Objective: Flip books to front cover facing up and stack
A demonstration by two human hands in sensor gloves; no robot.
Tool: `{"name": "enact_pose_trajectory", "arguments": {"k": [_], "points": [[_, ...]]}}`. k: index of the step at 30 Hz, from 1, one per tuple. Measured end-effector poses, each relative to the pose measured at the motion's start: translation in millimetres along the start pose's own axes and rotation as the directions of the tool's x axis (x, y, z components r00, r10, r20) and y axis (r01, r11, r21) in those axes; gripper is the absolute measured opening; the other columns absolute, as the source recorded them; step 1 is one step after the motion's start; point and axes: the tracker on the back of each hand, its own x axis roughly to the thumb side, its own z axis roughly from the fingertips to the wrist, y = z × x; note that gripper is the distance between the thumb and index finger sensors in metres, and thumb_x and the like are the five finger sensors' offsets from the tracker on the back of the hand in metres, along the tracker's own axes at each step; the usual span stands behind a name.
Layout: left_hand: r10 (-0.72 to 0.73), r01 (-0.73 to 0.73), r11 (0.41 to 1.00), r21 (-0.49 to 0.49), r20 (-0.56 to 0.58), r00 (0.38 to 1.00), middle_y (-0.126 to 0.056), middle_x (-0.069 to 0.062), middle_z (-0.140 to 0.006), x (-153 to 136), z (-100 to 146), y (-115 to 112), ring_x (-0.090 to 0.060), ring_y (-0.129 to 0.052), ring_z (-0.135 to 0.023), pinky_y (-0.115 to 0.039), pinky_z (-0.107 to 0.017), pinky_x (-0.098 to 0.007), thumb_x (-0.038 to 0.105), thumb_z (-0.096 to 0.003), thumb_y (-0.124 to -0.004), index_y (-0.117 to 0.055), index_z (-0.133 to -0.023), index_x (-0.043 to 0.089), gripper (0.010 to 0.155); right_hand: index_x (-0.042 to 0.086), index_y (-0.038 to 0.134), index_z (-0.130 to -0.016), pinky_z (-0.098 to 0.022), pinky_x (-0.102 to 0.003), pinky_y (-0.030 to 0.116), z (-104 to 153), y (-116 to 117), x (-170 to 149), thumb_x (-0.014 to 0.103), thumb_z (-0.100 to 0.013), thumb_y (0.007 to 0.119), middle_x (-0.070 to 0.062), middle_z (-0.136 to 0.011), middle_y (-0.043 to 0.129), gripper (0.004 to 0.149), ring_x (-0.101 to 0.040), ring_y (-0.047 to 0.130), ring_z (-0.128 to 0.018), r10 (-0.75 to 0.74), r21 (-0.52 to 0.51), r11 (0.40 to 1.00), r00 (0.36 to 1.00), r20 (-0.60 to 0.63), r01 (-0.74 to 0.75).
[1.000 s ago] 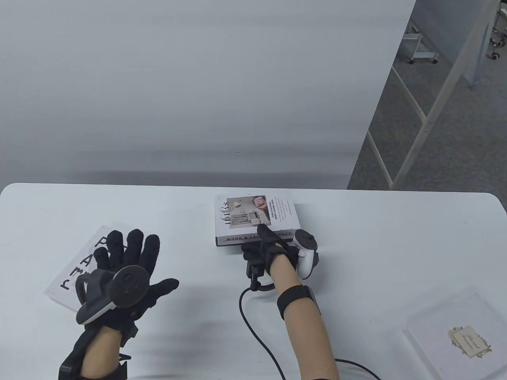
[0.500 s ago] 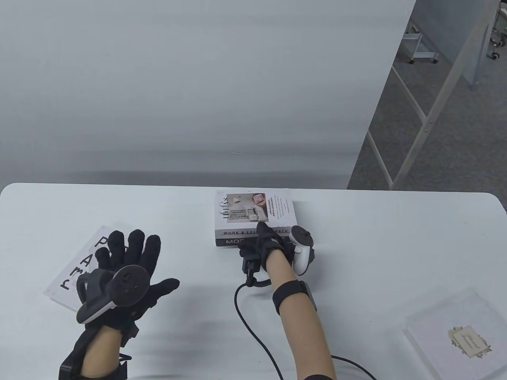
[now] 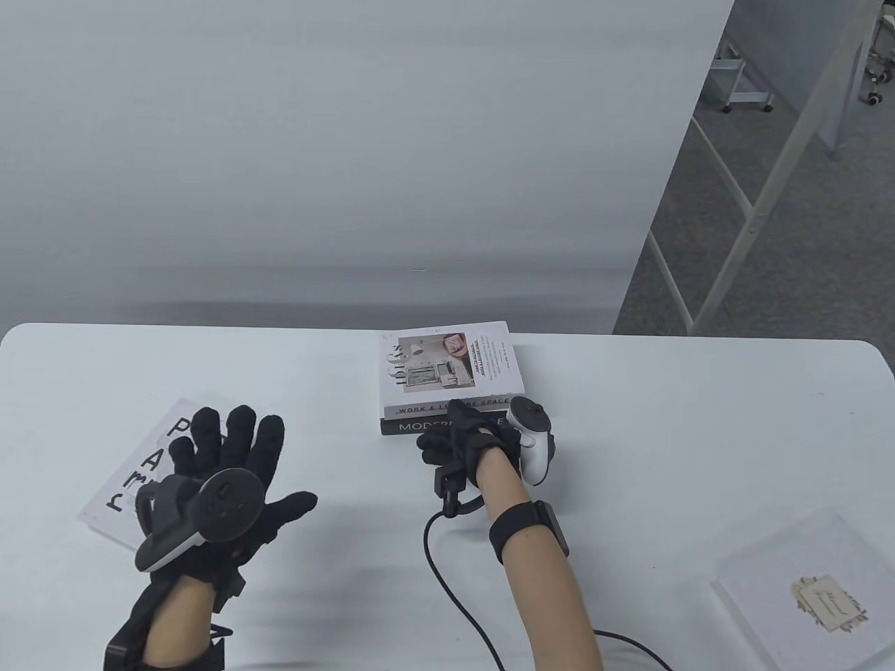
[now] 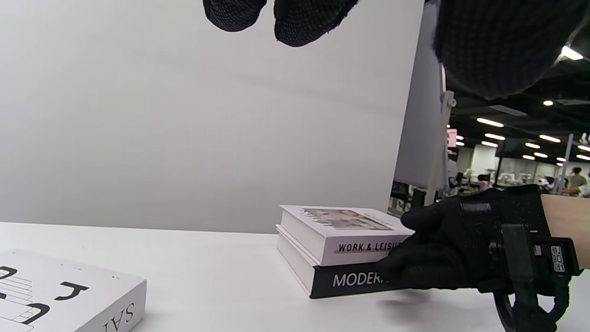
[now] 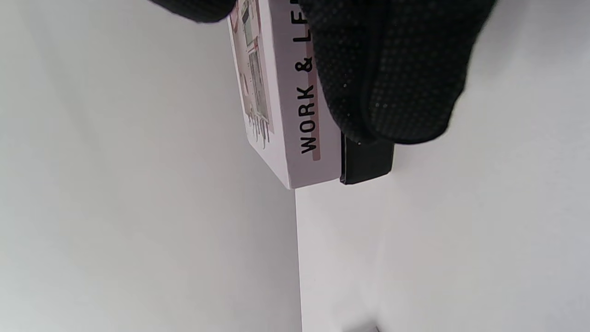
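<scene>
A white book marked WORK & LEISURE SPACE (image 3: 447, 370) lies on a black-spined book marked MODERN (image 3: 409, 427) at the table's middle back. My right hand (image 3: 451, 428) grips the white book at its near spine, thumb on the cover and fingers against the spines. Both books show in the left wrist view, white (image 4: 341, 230) over black (image 4: 341, 280), and in the right wrist view (image 5: 295, 115). My left hand (image 3: 238, 440) is spread open above a white book with large black letters (image 3: 133, 468) at the left, holding nothing.
A third white book with a small label (image 3: 804, 594) lies at the front right corner. A black cable (image 3: 447, 580) runs from my right wrist to the front edge. A grey partition (image 3: 349, 175) stands right behind the table.
The white book has shifted away from me under my right hand, uncovering the black spine below it. My left hand has not moved.
</scene>
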Motion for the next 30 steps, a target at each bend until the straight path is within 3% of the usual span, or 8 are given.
{"name": "enact_pose_trajectory", "arguments": {"k": [6,9,15,21,26,28,29,30], "points": [[-0.010,0.010,1.000,0.000,0.019,1.000,-0.036,-0.031,-0.113,5.9,-1.8,-2.9,-0.065,-0.022,-0.095,-0.029,-0.059,-0.078,0.070,-0.0401,-0.072,-0.047,-0.113,0.009,0.098,-0.001,0.025,-0.099,-0.043,-0.043,0.088,13.6,-4.9,6.0,0.042,-0.056,0.053,-0.038,-0.085,0.066,0.068,-0.040,0.091,-0.066,0.165,0.034,0.985,0.984,0.062,-0.167],[-0.044,0.044,0.999,0.009,0.039,0.998,-0.030,-0.031,-0.113,15.6,-3.8,-7.1,-0.064,-0.014,-0.093,-0.027,-0.060,-0.078,0.070,-0.0405,-0.072,-0.045,-0.113,0.010,0.098,0.000,0.025,-0.100,-0.045,-0.047,0.085,29.6,-16.2,9.1,0.043,-0.055,0.055,-0.039,-0.087,0.062,0.068,-0.043,0.087,-0.069,0.278,-0.009,0.960,0.952,0.125,-0.279],[-0.079,0.080,0.997,-0.004,0.086,0.993,-0.024,-0.032,-0.112,32.6,-7.7,-16.6,-0.063,-0.012,-0.093,-0.027,-0.062,-0.077,0.070,-0.0414,-0.071,-0.039,-0.114,0.009,0.099,-0.001,0.024,-0.100,-0.048,-0.059,0.076,63.4,-36.0,8.7,0.042,-0.055,0.057,-0.043,-0.091,0.051,0.070,-0.053,0.076,-0.075,0.250,0.008,0.966,0.946,0.204,-0.257],[-0.106,0.113,0.991,-0.067,0.105,0.989,-0.026,-0.033,-0.112,41.0,-13.0,-31.8,-0.064,-0.018,-0.095,-0.033,-0.064,-0.075,0.069,-0.0418,-0.071,-0.039,-0.113,0.008,0.100,0.001,0.031,-0.102,-0.049,-0.064,0.070,107.0,-70.5,23.1,0.050,-0.054,0.062,-0.045,-0.093,0.047,0.075,-0.060,0.070,-0.076,0.373,-0.106,0.928,0.877,0.302,-0.358],[-0.118,0.129,0.988,-0.087,0.120,0.986,-0.026,-0.032,-0.112,46.1,-15.1,-39.4,-0.064,-0.016,-0.094,-0.030,-0.063,-0.076,0.069,-0.0420,-0.071,-0.039,-0.113,0.008,0.099,-0.001,0.037,-0.101,-0.049,-0.068,0.066,149.8,-107.4,42.7,0.053,-0.053,0.065,-0.044,-0.095,0.046,0.078,-0.064,0.065,-0.077,0.584,-0.275,0.811,0.740,0.335,-0.516],[-0.126,0.138,0.986,-0.094,0.124,0.984,-0.025,-0.032,-0.112,47.9,-15.8,-42.9,-0.064,-0.015,-0.094,-0.029,-0.062,-0.077,0.069,-0.0419,-0.071,-0.039,-0.113,0.008,0.099,-0.003,0.039,-0.101,-0.050,-0.072,0.061,170.9,-126.1,48.7,0.053,-0.052,0.069,-0.044,-0.097,0.043,0.080,-0.067,0.060,-0.078,0.664,-0.357,0.742,0.693,0.280,-0.567],[-0.129,0.142,0.985,-0.099,0.127,0.984,-0.026,-0.032,-0.112,48.7,-16.4,-44.7,-0.064,-0.014,-0.094,-0.029,-0.062,-0.077,0.069,-0.0420,-0.071,-0.039,-0.113,0.008,0.099,-0.004,0.041,-0.102,-0.050,-0.075,0.056,180.9,-133.9,51.2,0.052,-0.051,0.072,-0.046,-0.097,0.039,0.082,-0.072,0.054,-0.078,0.731,-0.403,0.668,0.653,0.199,-0.625],[-0.136,0.150,0.983,-0.108,0.130,0.982,-0.026,-0.032,-0.112,49.9,-17.0,-47.5,-0.064,-0.014,-0.094,-0.029,-0.062,-0.077,0.069,-0.0420,-0.071,-0.039,-0.113,0.008,0.099,-0.003,0.040,-0.102,-0.051,-0.074,0.056,191.8,-145.0,53.2,0.055,-0.051,0.071,-0.045,-0.099,0.039,0.083,-0.070,0.054,-0.079,0.831,-0.438,0.526,0.551,0.080,-0.729]]}}
